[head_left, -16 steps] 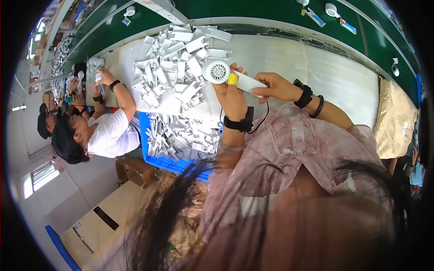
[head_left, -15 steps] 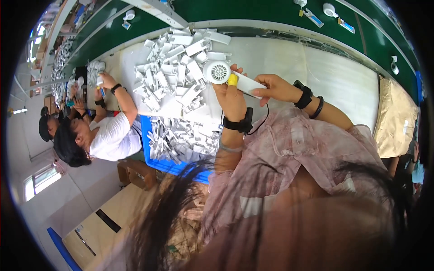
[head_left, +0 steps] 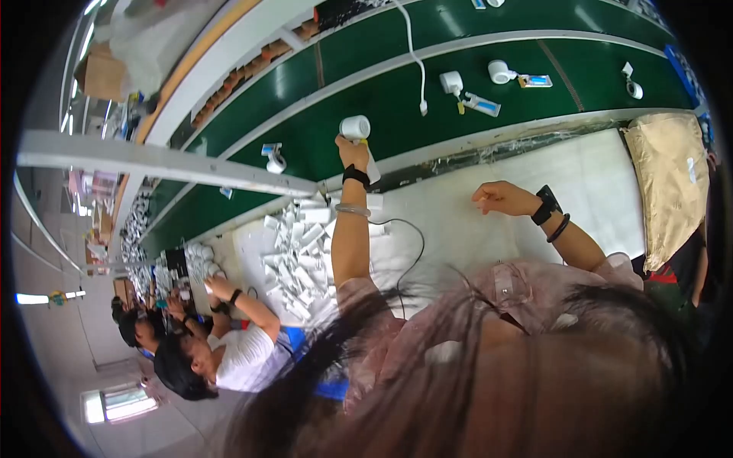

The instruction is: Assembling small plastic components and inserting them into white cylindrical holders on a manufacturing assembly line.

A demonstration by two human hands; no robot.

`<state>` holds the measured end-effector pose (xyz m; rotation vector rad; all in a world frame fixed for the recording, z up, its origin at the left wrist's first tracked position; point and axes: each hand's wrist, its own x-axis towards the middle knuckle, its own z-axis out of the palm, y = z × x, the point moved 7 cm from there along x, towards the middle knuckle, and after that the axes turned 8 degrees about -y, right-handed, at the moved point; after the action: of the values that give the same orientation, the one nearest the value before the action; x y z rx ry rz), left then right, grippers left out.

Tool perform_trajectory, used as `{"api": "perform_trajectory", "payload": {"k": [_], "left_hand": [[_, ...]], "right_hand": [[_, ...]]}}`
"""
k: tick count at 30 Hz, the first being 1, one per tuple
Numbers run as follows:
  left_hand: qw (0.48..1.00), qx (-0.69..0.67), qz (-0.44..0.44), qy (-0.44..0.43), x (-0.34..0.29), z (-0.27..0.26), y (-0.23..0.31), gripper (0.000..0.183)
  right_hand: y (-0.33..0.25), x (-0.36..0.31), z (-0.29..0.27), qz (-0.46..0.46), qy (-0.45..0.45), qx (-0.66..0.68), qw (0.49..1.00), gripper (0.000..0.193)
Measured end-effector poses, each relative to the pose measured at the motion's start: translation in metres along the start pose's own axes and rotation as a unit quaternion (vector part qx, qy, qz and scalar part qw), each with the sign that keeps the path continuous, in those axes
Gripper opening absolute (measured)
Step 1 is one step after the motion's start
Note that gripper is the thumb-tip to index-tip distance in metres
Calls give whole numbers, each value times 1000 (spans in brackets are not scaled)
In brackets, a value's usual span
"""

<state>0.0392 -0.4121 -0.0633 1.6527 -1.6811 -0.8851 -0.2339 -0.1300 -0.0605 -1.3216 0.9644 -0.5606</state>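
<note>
My left hand (head_left: 352, 154) reaches far out over the green conveyor belt (head_left: 397, 84), closed round a white handheld fan (head_left: 355, 127). The fan's round head sticks out beyond my fingers; part of its white handle shows beside my wrist, and a bit of yellow shows just below the head. Above the white tabletop (head_left: 450, 229), my right hand (head_left: 504, 200) hangs with loosely bent fingers, and nothing shows in it. A heap of white plastic parts (head_left: 298, 256) lies on the table left of and below my left forearm, which covers some of it.
More white fans (head_left: 502, 72) with blue-and-white packets lie along the belt. A white cable (head_left: 416, 61) hangs over it. A pale metal beam (head_left: 168, 164) crosses at left. Co-workers sit at left, one in a white shirt (head_left: 252, 355). A brown sack (head_left: 668, 183) lies at right.
My left hand has carried the fan away from the table, out over the belt. My right hand has let go of the fan's handle and is now apart from it. The view has shifted.
</note>
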Motion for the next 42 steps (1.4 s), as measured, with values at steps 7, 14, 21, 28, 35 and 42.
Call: {"api": "perform_trajectory", "payload": {"k": [7,14,21,28,35,42], "left_hand": [[981,172,-92,1,65,39,-6,56],[948,204,228,91,4,60,31,56],[883,-357,-48,-301,-140,140,16,21],[804,-474,-224,-281,-209,175,27,27],[856,-423,-56,-292,-232,133,53,24],[786,-375,-41,-489,-283,62,112,23]], "right_hand": [[13,24,-145,-3,316,-434,844,41],[31,83,-189,63,372,-561,737,57],[11,77,-161,116,341,-474,804,50],[-20,29,-61,32,272,-305,912,54],[-50,-20,17,-94,284,-417,858,51],[-49,-20,41,-210,142,-260,932,61]]}}
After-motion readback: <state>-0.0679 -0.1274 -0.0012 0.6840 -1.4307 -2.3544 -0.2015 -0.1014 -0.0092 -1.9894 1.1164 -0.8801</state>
